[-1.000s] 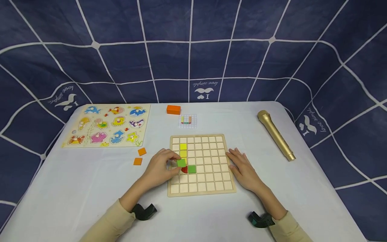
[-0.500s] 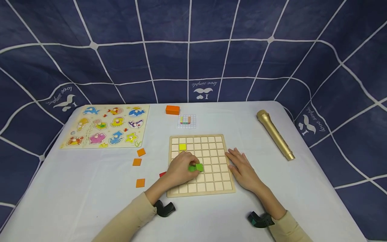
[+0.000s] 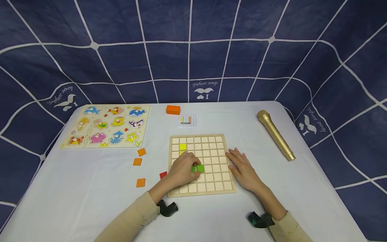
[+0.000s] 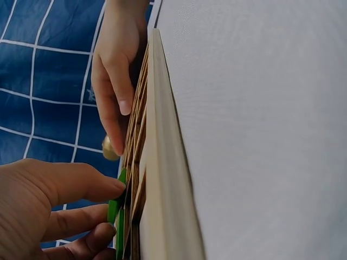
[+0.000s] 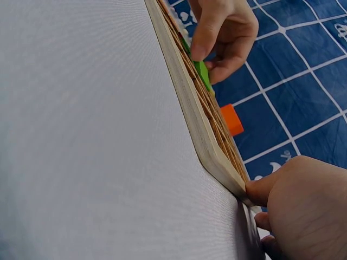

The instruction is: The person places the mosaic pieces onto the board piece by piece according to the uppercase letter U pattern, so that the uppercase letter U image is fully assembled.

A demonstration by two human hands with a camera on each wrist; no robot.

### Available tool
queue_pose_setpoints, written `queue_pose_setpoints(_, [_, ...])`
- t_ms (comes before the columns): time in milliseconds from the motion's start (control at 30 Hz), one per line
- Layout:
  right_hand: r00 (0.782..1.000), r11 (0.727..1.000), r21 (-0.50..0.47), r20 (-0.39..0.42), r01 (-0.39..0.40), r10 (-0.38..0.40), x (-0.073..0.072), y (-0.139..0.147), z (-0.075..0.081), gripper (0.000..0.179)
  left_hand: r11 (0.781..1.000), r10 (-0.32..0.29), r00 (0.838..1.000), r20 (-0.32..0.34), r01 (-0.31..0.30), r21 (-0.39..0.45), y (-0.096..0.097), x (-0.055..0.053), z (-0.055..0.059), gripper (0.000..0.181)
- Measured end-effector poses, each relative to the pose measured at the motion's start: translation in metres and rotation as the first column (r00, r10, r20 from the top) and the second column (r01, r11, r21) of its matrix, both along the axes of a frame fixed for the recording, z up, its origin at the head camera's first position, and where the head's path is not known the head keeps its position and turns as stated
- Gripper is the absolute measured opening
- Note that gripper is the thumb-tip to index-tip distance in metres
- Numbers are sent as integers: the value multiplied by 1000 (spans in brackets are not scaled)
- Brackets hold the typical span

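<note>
Left hand (image 3: 182,169) over the grid board (image 3: 199,194), thumb and fingers pinching a green tile (image 3: 200,168) by its left side; head view places it immediately right of a second green tile (image 3: 194,169), which the fingers partly cover. Both wrist views show the pinched tile standing slightly proud of the board; whether it is fully seated in a cell, cannot tell. Right hand (image 3: 244,170) grasps nothing: fingers extended, resting against the board's right edge, thumb touching the rim. Upper left of grid: one yellow tile (image 3: 182,147) in a cell, another below it partly hidden by the left hand. Red piece (image 3: 163,175) on the white cloth (image 3: 211,218) just beside the board's left edge; three orange tiles (image 3: 140,183) further left. Beyond the board: pattern card (image 3: 187,121), with an orange block (image 3: 173,110) near it. Gold microphone (image 3: 276,135) lies far right, animal puzzle (image 3: 127,116) far left
</note>
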State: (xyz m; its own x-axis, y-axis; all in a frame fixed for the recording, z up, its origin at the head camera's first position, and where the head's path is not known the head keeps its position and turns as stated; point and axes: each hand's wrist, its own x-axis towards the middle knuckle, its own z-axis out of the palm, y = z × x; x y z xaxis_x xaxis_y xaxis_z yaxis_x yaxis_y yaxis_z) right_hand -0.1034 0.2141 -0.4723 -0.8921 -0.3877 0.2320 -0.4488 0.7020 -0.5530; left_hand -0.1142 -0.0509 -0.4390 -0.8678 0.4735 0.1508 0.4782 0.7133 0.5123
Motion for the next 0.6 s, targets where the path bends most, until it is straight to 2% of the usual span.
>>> queue_pose_setpoints(167, [1000,1000,3,-2,2,-2,0,0,0,45,1000,4,1000,-5,-4,-11,-2,1,2,28])
queue_pose_setpoints(300, [1000,1000,4,-3,5,-5,0,0,0,45,1000,18,1000,-12,-17,23,-13,3,13,38])
queue_pose_setpoints(500, [1000,1000,3,-4,-1,1,0,-1,1,46,989,53,999,12,-54,139,-56,12,31,51])
queue_pose_setpoints(600, [1000,1000,-5,-6,1,-1,0,-1,2,46,979,77,996,38,-83,188,-81,19,35,59])
